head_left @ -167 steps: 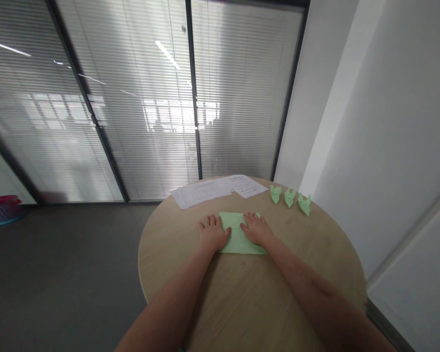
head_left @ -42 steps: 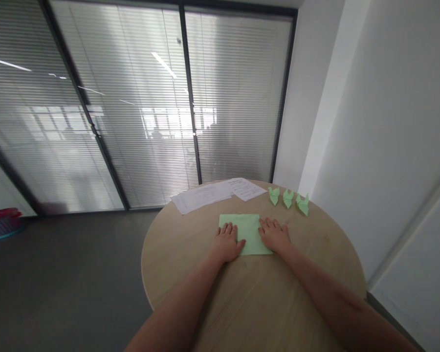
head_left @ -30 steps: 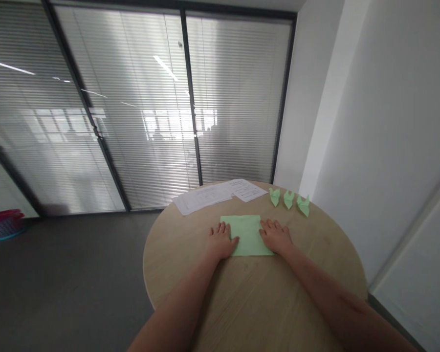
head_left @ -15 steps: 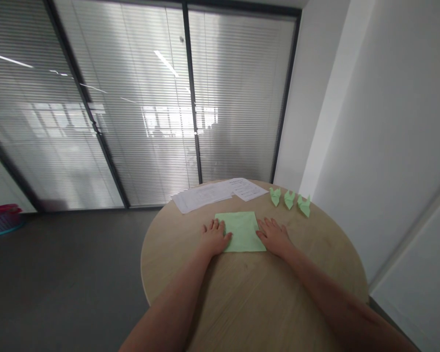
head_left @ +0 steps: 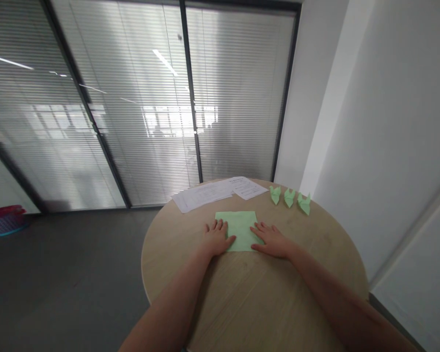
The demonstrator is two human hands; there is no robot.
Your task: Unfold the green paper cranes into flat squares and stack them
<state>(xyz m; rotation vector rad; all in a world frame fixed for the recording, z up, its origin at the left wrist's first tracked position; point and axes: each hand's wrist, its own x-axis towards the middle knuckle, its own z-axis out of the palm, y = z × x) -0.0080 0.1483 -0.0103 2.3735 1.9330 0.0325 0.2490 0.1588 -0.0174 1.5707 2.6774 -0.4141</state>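
Note:
A light green sheet of paper (head_left: 241,230) lies flat on the round wooden table (head_left: 242,298). On its left edge rests my left hand (head_left: 217,238), fingers spread and palm down, with the thumb on the sheet. My right hand (head_left: 273,239) lies palm down across the right edge, its fingers apart and their tips on the paper. Neither hand grips anything. Part of each side edge of the sheet is hidden under the hands.
Three folded green paper figures, among them the middle one (head_left: 289,197), stand at the table's far right. White printed sheets (head_left: 205,194) overlap at the far edge. A basket (head_left: 7,220) sits on the floor at left. A white wall (head_left: 399,146) rises on the right.
My right hand has slid leftward, farther onto the green sheet. My left hand has shifted slightly right. The sheet stays in about the same place.

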